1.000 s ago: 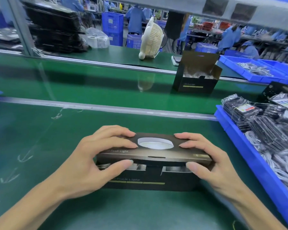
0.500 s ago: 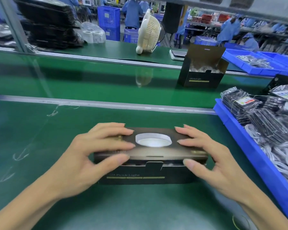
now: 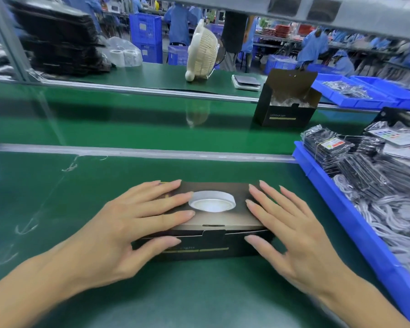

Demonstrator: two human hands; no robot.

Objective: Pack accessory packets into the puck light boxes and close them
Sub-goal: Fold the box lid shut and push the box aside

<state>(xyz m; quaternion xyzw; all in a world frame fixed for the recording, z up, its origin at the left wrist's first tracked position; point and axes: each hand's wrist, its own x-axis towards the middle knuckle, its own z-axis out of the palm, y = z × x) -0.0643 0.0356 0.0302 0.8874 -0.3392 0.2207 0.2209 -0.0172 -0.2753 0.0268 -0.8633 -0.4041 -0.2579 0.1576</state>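
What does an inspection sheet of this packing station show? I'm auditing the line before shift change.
Surface: green mat, scuffed with white marks.
Job's things: closed puck light box under both hands; open box on the conveyor; packets fill the blue bin.
Clutter: cream fan, tape rolls.
Hands: left hand and right hand press flat on the lid.
Cables: bagged grey cables in the bin.
Surroundings: workers in blue behind.

One head-worn camera looks forward and down, close over the green bench [image 3: 57,209] (wide-angle).
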